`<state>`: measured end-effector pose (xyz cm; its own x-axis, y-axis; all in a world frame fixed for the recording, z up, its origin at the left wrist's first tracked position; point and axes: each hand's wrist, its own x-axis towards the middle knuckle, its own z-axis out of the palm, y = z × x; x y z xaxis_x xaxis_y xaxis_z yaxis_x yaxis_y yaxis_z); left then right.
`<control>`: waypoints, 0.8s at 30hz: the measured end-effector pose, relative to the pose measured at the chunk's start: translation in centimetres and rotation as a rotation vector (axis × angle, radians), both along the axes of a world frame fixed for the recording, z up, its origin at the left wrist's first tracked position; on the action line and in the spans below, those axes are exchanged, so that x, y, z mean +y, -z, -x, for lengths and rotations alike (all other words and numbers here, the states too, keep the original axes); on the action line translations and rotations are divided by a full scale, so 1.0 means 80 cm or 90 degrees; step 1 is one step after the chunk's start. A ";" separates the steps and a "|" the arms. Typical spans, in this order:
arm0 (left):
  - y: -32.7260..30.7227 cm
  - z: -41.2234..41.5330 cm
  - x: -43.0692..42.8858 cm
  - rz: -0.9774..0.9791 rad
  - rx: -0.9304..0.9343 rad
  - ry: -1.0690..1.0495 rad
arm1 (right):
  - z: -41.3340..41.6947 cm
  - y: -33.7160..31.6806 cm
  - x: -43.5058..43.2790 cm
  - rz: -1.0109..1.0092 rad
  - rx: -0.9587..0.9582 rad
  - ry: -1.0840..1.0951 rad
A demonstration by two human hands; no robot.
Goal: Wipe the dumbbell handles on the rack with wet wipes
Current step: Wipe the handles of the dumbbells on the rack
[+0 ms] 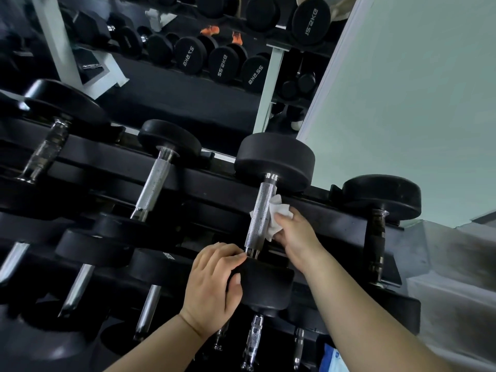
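With right grip [298, 237] clamped on wet wipe [279, 210] beside handle [259, 216], left grip [212, 285] seemingly curled on head [268, 285] below, wrap wipe round and stroke upward past the grip.

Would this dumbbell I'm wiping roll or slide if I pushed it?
Likely heavy: the dumbbell has thick black heads. Round heads could roll, but the rack cradles it and the left hand grips the near head. Its knurled handle probably won't slip despite the wet wipe.
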<state>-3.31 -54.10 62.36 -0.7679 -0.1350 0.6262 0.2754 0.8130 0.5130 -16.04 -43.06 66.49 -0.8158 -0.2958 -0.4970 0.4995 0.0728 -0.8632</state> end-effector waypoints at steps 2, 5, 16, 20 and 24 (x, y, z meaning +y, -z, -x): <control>0.001 0.001 0.000 0.000 0.000 0.000 | -0.009 0.004 0.004 -0.102 -0.003 -0.079; 0.002 0.000 -0.001 -0.007 -0.003 0.000 | -0.019 -0.007 0.012 -0.142 -0.024 -0.162; 0.001 -0.001 -0.001 -0.008 -0.007 0.003 | -0.025 -0.006 0.026 -0.393 0.534 -0.299; 0.003 0.000 -0.002 -0.011 -0.006 0.006 | -0.023 -0.001 0.038 -0.388 0.604 -0.358; 0.002 0.000 -0.001 -0.009 0.000 0.003 | -0.011 0.013 0.021 -0.384 0.716 -0.350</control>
